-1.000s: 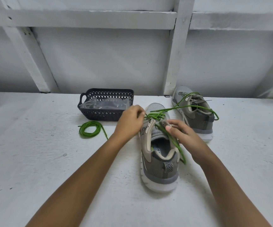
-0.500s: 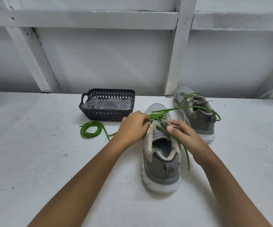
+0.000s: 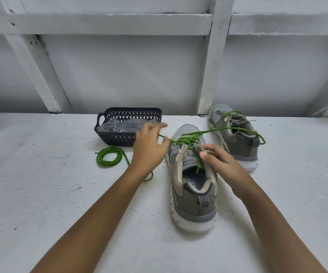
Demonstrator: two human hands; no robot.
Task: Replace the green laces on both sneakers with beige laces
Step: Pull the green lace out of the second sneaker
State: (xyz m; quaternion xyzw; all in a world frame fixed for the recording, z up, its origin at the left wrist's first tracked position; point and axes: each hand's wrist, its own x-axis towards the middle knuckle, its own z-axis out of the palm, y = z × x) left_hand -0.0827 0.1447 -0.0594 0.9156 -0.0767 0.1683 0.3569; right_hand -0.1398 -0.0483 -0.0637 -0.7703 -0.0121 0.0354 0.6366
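Green cord lace (image 3: pixel 186 137) sits loosely threaded in near grey-beige mesh sneaker (image 3: pixel 194 194) on white table (image 3: pixel 60 194). Left hand (image 3: pixel 149 148) pinches one strand, stretched left. Right hand (image 3: pixel 222 166) grips sneaker's eyelet flap.

Two slim forearms (image 3: pixel 92 215) show from the bottom edge, bare along all their visible length. The left hand (image 3: pixel 149 148) and right hand (image 3: pixel 223 164) are bare too; the right thumbnail (image 3: pixel 203 154) looks short.

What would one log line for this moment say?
left hand: holds lace | right hand: holds near sneaker | stage: unlacing
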